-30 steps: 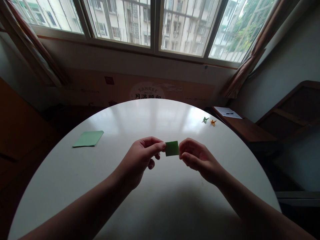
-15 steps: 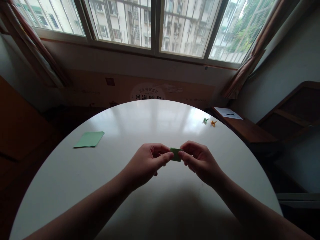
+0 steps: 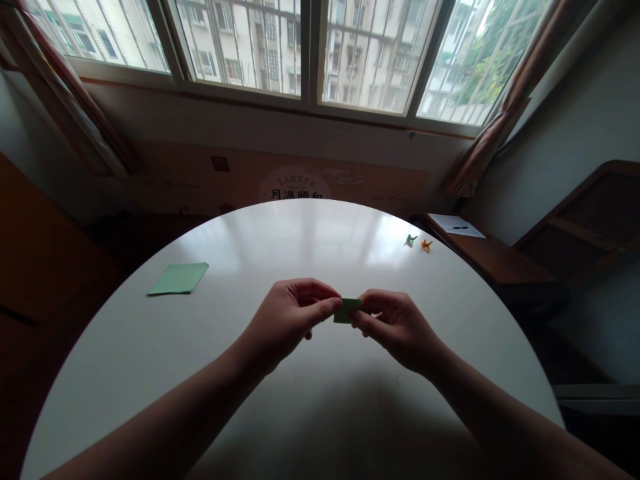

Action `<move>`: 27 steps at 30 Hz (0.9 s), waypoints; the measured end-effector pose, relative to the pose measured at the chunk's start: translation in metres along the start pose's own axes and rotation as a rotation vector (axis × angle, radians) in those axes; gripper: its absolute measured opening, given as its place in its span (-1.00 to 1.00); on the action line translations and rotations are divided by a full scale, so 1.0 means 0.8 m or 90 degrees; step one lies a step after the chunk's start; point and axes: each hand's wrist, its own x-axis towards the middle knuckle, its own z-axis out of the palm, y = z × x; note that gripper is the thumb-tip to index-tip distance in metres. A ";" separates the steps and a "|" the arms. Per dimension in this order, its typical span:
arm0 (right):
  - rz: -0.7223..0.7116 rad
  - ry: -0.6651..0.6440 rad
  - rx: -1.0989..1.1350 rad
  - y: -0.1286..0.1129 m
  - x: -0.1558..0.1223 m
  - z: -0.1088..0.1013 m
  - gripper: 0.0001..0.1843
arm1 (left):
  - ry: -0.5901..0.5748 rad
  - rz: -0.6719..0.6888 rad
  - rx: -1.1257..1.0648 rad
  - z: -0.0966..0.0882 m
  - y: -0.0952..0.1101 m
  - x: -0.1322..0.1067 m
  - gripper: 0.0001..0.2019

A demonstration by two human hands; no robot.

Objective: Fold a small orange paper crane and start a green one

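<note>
A small folded green paper (image 3: 345, 312) is held up above the white table between my two hands. My left hand (image 3: 295, 310) pinches its left edge between thumb and fingers. From the other side my right hand (image 3: 390, 320) grips the right edge, thumb in front and fingers behind. The fingertips hide parts of both edges. Farther back on the right, a small green-and-white folded paper figure (image 3: 411, 241) stands beside an orange one (image 3: 427, 246); neither is touched.
A stack of light green paper sheets (image 3: 179, 279) lies on the left of the round white table (image 3: 300, 233). Beyond the table's right edge, a brown wooden surface (image 3: 490, 257) carries a white sheet (image 3: 456, 225) with a dark pen on it. Windows and curtains are behind.
Both hands have shifted slightly left with the green paper, which now looks more upright and square. The sheets and the folded figures have stayed where they were.
</note>
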 end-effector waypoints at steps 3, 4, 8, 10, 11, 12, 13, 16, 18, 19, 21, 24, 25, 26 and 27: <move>-0.013 0.024 -0.006 0.001 0.000 0.001 -0.84 | 0.008 0.020 -0.011 0.000 -0.001 0.001 -0.86; -0.018 0.035 -0.002 0.002 0.001 0.001 -0.85 | 0.011 0.024 -0.015 0.000 -0.001 0.001 -0.86; -0.028 0.069 0.028 0.006 0.002 0.001 -0.82 | 0.021 0.017 -0.031 0.002 -0.002 0.002 -0.87; -0.034 0.079 0.044 0.007 0.002 0.001 -0.83 | 0.021 0.008 -0.032 0.002 -0.002 0.002 -0.87; -0.038 0.083 0.052 0.008 0.002 0.001 -0.83 | 0.020 0.006 -0.028 0.003 -0.002 0.002 -0.87; -0.040 0.085 0.058 0.007 0.002 0.001 -0.83 | 0.017 0.005 -0.022 0.003 -0.002 0.001 -0.87; -0.040 0.086 0.063 0.007 0.002 0.001 -0.83 | 0.014 0.004 -0.015 0.002 -0.003 0.001 -0.87; -0.044 0.080 0.066 0.005 0.001 0.001 -0.84 | 0.001 0.005 0.007 0.001 -0.003 0.000 -0.86; -0.042 0.073 0.070 0.005 0.001 0.001 -0.84 | -0.003 0.007 0.009 0.000 -0.002 -0.001 -0.86; -0.038 0.069 0.073 0.005 0.001 0.001 -0.84 | -0.001 0.007 0.006 0.000 -0.002 0.000 -0.86; -0.026 0.064 0.084 0.007 0.001 0.002 -0.83 | 0.008 0.003 -0.004 0.001 -0.001 0.000 -0.85; -0.014 0.066 0.098 0.009 0.002 0.002 -0.83 | 0.011 -0.006 -0.012 0.003 -0.001 0.001 -0.85; -0.010 0.066 0.103 0.010 0.003 0.002 -0.83 | 0.012 -0.010 -0.013 0.004 -0.002 0.000 -0.85; -0.006 0.064 0.111 0.010 0.003 0.002 -0.84 | 0.014 -0.012 -0.014 0.005 -0.002 0.000 -0.85; 0.001 0.059 0.121 0.010 0.003 0.002 -0.84 | 0.017 -0.012 -0.012 0.006 -0.002 0.000 -0.84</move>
